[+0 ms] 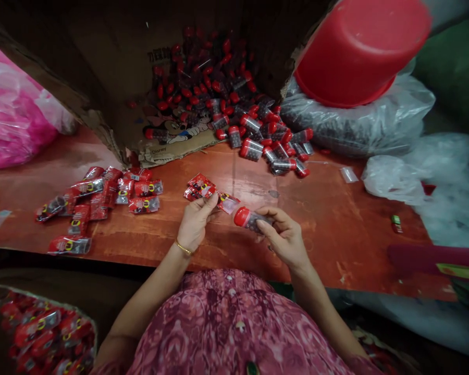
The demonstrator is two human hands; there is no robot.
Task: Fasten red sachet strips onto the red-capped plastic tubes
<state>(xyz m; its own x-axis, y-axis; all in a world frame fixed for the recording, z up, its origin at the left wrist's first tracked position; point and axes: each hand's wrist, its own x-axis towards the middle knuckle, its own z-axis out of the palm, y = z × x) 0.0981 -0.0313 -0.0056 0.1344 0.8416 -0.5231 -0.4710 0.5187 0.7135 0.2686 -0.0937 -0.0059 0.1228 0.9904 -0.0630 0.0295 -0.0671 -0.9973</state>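
My left hand, with a gold bangle at its wrist, pinches a small red printed plastic pouch whose clear end points right. Just beyond its fingers lie flat red pouches on the table. A small clear container with a red cap and dark dotted contents is gripped by my right hand. Its cap faces the pouch, close to the clear end but apparently apart from it. Farther back, many similar red-capped containers spill out of a cardboard box onto the table.
Filled red pouches lie in a loose group on the table at left. More fill a container below the front edge. A red tub rests on a bulging plastic bag at right. Pink bagged material stands far left.
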